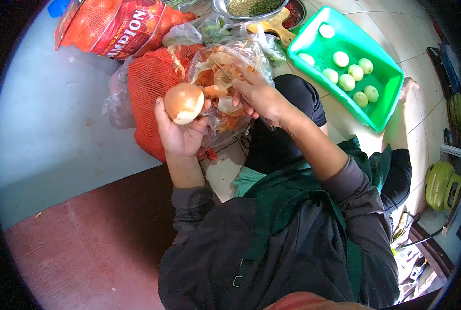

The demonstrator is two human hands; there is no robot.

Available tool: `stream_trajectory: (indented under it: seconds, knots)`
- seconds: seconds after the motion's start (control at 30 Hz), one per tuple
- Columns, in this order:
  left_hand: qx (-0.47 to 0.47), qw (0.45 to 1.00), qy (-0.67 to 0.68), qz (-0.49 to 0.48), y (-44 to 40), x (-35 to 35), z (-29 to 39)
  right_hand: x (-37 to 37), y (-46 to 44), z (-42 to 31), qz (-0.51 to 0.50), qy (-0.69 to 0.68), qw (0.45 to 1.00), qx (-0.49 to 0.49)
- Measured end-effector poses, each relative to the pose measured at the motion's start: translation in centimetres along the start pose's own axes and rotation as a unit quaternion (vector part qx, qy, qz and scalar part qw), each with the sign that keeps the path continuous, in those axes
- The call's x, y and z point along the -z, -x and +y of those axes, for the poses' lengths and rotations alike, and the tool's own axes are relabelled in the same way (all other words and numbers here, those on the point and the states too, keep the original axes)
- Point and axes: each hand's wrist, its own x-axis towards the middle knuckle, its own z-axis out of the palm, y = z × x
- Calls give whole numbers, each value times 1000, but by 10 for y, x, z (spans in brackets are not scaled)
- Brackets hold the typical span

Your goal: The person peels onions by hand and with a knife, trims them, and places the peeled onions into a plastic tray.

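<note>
My left hand (181, 132) holds up a brown-skinned onion (184, 103) with a pale patch near its lower end. To its right, my right hand (253, 95) is over a clear plastic bag (261, 51) of onion skins (225, 77). The fingers of my right hand are bent, and a thin object, perhaps a knife, seems to extend from them over the skins; it is too faint to make out. A red mesh sack (150, 98) lies behind and left of the onion.
At the upper right, a green tray (383, 85) holds several peeled onions (346, 82). A red net bag of onions (117, 26) lies at the upper left. Metal bowls (251, 8) and a yellow board (277, 26) are at the top. A green gas cylinder (439, 186) stands far right.
</note>
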Motion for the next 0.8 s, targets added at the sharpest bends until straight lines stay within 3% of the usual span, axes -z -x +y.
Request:
stream_trajectory:
  seconds: [0.13, 0.23, 0.37, 0.47, 0.57, 0.67, 0.8]
  knots:
    - [-5, 996, 12, 89, -5, -9, -9, 0, 9, 3, 20, 43, 992, 117]
    - [-13, 996, 61, 68, -8, -9, -14, -9, 21, 9, -13, 161, 948, 276]
    - [-9, 992, -3, 128, -7, -15, -18, -18, 33, 7, -50, 272, 905, 323]
    - [-2, 997, 41, 65, -5, -10, -18, -23, 30, 16, -11, 307, 885, 351]
    - [-13, 995, 29, 90, -6, -11, -20, -26, 32, 18, 24, 342, 865, 365]
    - [-6, 999, 50, -11, -6, 1, -22, -29, 33, 16, 51, 395, 848, 349]
    - [-23, 999, 36, 12, -8, 0, -26, -32, 30, 17, 92, 434, 823, 355]
